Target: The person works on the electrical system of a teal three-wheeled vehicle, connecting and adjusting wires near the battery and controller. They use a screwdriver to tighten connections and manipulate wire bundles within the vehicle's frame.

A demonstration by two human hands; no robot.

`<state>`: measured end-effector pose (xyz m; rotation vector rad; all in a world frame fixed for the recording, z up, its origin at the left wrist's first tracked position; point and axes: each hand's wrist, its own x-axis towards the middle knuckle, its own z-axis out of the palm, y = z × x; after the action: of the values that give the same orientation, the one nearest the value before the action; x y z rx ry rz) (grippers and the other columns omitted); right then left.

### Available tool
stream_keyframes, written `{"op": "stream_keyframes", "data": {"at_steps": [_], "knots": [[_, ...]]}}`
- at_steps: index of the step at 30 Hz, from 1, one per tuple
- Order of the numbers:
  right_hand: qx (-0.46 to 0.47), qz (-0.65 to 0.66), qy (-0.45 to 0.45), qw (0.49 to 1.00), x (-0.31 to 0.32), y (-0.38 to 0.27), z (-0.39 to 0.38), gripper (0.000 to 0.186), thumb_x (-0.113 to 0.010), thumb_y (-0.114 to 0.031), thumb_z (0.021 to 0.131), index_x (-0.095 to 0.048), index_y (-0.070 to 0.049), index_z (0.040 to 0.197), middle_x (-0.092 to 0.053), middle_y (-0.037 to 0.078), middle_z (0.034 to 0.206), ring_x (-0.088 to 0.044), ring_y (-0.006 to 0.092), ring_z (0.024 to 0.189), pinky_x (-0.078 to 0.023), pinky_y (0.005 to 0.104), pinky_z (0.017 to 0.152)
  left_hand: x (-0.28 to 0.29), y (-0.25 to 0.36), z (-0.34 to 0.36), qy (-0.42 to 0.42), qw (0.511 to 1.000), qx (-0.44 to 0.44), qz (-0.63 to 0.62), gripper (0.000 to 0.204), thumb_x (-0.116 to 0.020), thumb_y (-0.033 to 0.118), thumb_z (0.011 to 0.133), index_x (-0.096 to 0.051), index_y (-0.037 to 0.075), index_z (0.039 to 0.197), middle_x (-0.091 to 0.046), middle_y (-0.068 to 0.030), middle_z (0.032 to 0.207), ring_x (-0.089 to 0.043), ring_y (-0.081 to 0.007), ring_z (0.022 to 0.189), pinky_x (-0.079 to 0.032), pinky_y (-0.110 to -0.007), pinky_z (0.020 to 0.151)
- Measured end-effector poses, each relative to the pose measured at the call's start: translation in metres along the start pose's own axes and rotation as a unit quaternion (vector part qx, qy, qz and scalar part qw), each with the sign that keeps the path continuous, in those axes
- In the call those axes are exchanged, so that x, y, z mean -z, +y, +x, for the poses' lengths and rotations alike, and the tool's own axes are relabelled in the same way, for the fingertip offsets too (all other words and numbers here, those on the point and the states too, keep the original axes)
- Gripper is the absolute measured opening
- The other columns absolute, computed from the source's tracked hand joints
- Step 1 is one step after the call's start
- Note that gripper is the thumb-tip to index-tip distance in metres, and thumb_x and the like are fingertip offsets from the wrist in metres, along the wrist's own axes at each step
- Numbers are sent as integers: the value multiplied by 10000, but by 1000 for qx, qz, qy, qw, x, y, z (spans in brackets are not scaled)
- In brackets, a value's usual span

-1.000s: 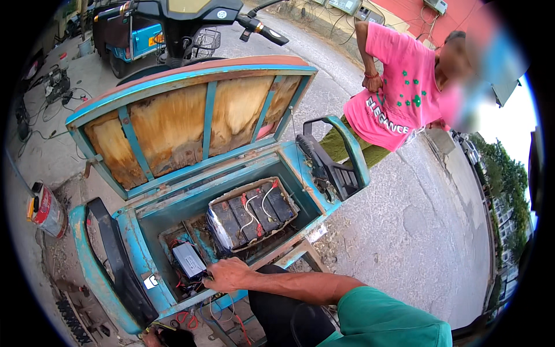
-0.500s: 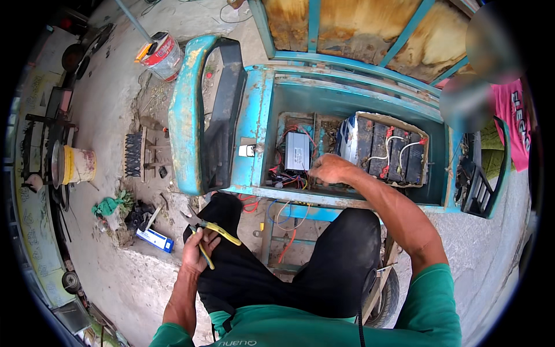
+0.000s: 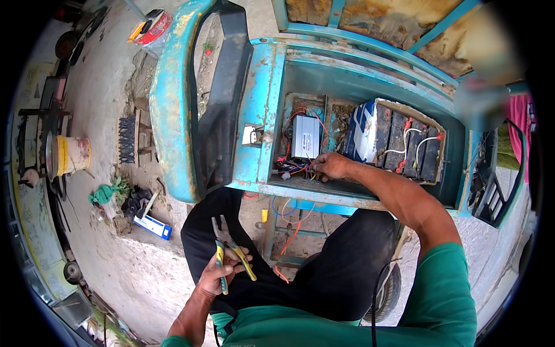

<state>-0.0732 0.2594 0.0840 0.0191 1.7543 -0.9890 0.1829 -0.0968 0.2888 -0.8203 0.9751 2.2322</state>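
My left hand point(image 3: 217, 274) is closed round a pair of pliers point(image 3: 222, 232) with yellow and blue-green handles, held over my left thigh. The pliers' jaws are parted and point away from me. My right hand point(image 3: 333, 166) reaches into the turquoise metal compartment point(image 3: 365, 197), its fingers pinched on thin coloured wires point(image 3: 297, 170). Just beyond these wires lies a silver finned control box point(image 3: 306, 137). To the right of that hand sit several dark batteries point(image 3: 398, 139) with red terminals and white cables, in a blue-and-white carton point(image 3: 361, 133).
A turquoise seat-like frame point(image 3: 173, 110) rises left of the compartment. Loose orange wire point(image 3: 291, 238) hangs below its near edge. On the ground at left are a small blue-and-white box point(image 3: 153, 227), a green cloth point(image 3: 103, 194) and a yellow-and-white bucket point(image 3: 77, 155).
The pliers have turned more upright and moved right and nearer to me with my left hand. My right hand stays at the wires, while the whole view has shifted slightly.
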Motion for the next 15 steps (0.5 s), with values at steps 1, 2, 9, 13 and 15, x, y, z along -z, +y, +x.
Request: {"op": "stream_keyframes", "data": {"at_steps": [1,2,9,13,15], "knots": [[-8,3,-5,1000,-1,-1,0,260,-584,-228,1007,-680,-28,1143,-710,53,902,-688,156,694,-531,328,647,-5,3,-3,-9,1000,14,26,348,-717,142,796,-565,8,1079,-517,-222,1377,-543,-361,1289,-417,-530,1093],[-17,7,-9,1000,-1,-1,-1,250,-574,-238,1021,-677,-41,1134,-705,43,912,-681,148,702,-528,323,650,-9,8,-7,-27,996,20,83,346,-713,130,781,-576,13,1076,-512,-221,1377,-541,-368,1286,-414,-530,1095],[-17,155,-72,985,6,13,-27,281,-489,-298,1076,-658,-82,1136,-688,26,1088,-664,115,914,-531,281,732,-112,101,8,-202,827,-93,516,338,-722,30,794,-650,17,1124,-506,-180,1323,-548,-305,1217,-419,-418,1059],[-49,215,-28,975,1,33,-19,263,-454,-254,1080,-650,-93,1151,-692,21,1098,-674,104,903,-542,273,726,-205,132,67,-165,666,-161,710,350,-710,51,767,-661,50,1113,-542,-194,1246,-579,-380,1157,-487,-415,978],[-56,244,-25,968,3,32,-23,262,-473,-249,1069,-642,-58,1129,-697,40,1081,-698,121,864,-553,277,684,-233,127,108,-172,623,-175,743,325,-676,91,809,-635,32,1126,-558,-219,1198,-575,-408,1124,-478,-448,952]]}}
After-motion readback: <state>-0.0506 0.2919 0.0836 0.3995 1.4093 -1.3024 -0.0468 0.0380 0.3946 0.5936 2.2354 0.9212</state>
